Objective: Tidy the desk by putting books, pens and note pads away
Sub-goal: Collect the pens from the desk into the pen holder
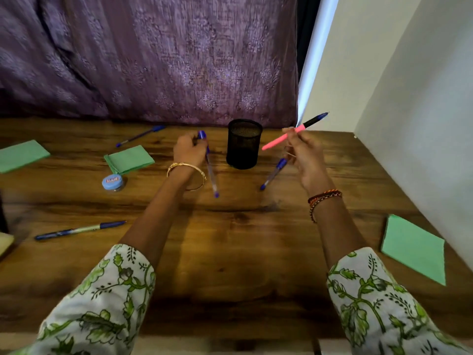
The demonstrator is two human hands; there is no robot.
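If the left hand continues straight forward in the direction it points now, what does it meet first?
Probably the purple curtain behind the desk. The left hand, gripping a blue pen, passes left of the black mesh cup, though depth is unclear.

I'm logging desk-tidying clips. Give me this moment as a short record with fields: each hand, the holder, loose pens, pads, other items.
left hand: grips a clear blue pen
right hand: grips a pink pen and a second blue pen
holder: black mesh cup upright between the hands; no pens show above its rim
loose pens: one at back left, one at front left
pads: three green ones
other: small blue-lidded jar
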